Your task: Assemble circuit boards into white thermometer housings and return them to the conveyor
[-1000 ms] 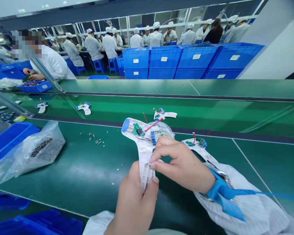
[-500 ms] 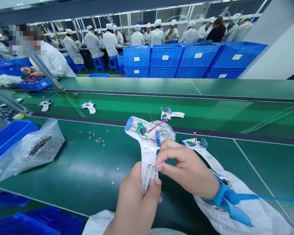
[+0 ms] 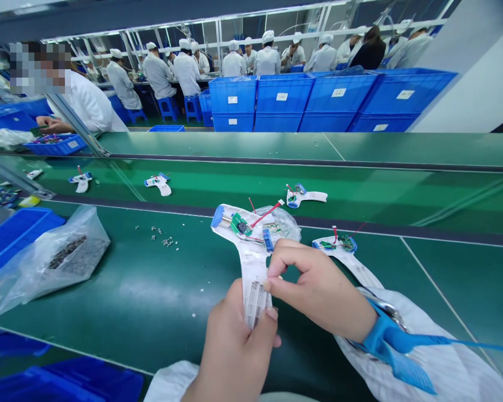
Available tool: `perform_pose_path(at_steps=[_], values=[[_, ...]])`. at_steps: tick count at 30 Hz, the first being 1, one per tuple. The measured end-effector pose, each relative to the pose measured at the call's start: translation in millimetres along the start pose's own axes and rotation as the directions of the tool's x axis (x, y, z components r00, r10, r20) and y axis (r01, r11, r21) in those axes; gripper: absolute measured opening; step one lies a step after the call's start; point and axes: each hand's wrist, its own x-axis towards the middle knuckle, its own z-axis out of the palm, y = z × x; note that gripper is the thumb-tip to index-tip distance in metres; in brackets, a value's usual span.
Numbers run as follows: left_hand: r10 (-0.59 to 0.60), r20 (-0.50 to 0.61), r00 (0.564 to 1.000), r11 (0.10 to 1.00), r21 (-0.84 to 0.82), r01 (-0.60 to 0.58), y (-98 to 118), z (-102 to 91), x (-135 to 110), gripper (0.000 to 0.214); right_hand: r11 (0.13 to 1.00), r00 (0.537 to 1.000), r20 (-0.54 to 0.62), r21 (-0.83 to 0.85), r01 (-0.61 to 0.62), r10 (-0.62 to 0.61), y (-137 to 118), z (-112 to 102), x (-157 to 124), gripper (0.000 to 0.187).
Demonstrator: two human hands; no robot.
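Note:
My left hand [image 3: 238,340] is closed around the handle of a white gun-shaped housing half [image 3: 251,262], its thumb along the slotted battery compartment [image 3: 256,298]. In the housing's head sit a green circuit board [image 3: 240,224], a blue end piece and a red wire with a white plug. At the compartment's upper end, the thumb and forefinger of my right hand [image 3: 314,285] are pinched together; whatever is between them is too small or hidden to make out. A blue strap [image 3: 389,340] circles my right wrist. Behind the held housing lies a clear bag [image 3: 287,223] of small parts.
Another housing half [image 3: 339,245] lies beyond my right hand. Several more, including one housing [image 3: 305,196], lie on the green belt [image 3: 218,178]. Small metal pieces [image 3: 161,237] are scattered left, near a plastic bag of metal parts [image 3: 75,251] and a blue bin [image 3: 20,231]. Co-workers sit beyond.
The housings on the belt have shifted slightly right. Both hands keep their hold at the battery compartment, with the held housing dipped very slightly.

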Motion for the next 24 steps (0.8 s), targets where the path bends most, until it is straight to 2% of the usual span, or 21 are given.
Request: perform_pose_path(at_steps=[3, 5, 8, 11, 16, 20, 24], values=[[-0.034, 0.022, 0.999, 0.995, -0.098, 0.036, -1.8, -1.4, 3.4, 0.026, 0.999, 0.999, 0.007, -0.007, 0.045, -0.045, 4.7, 0.4, -0.1, 0.017], [-0.085, 0.038, 0.996, 0.975, -0.203, 0.091, -2.5, -2.2, 5.6, 0.027, 0.985, 0.985, -0.038, 0.011, 0.170, -0.169, 11.8, 2.2, -3.9, 0.011], [-0.175, 0.091, 0.980, 0.915, -0.352, 0.196, -3.1, -2.6, 8.6, 0.029, 0.918, 0.914, -0.095, -0.006, 0.396, -0.394, 22.7, 6.2, -11.9, 0.018], [-0.217, 0.165, 0.962, 0.858, -0.438, 0.268, -4.2, -1.9, 10.6, 0.034, 0.860, 0.859, -0.058, -0.063, 0.506, -0.509, 28.2, 8.7, -17.1, 0.031], [-0.197, 0.220, 0.955, 0.832, -0.478, 0.282, -10.0, 0.0, 12.7, 0.035, 0.819, 0.834, -0.005, -0.191, 0.541, -0.552, 34.3, 10.0, -16.7, 0.033], [-0.212, 0.210, 0.954, 0.844, -0.453, 0.287, -17.5, 4.9, 16.4, 0.036, 0.835, 0.858, 0.005, -0.222, 0.503, -0.514, 45.3, 16.4, -22.2, 0.033], [-0.219, 0.150, 0.964, 0.901, -0.348, 0.259, -27.0, 8.1, 23.9, 0.049, 0.864, 0.887, 0.061, -0.205, 0.460, -0.458, 49.5, 16.7, -33.8, 0.037]])
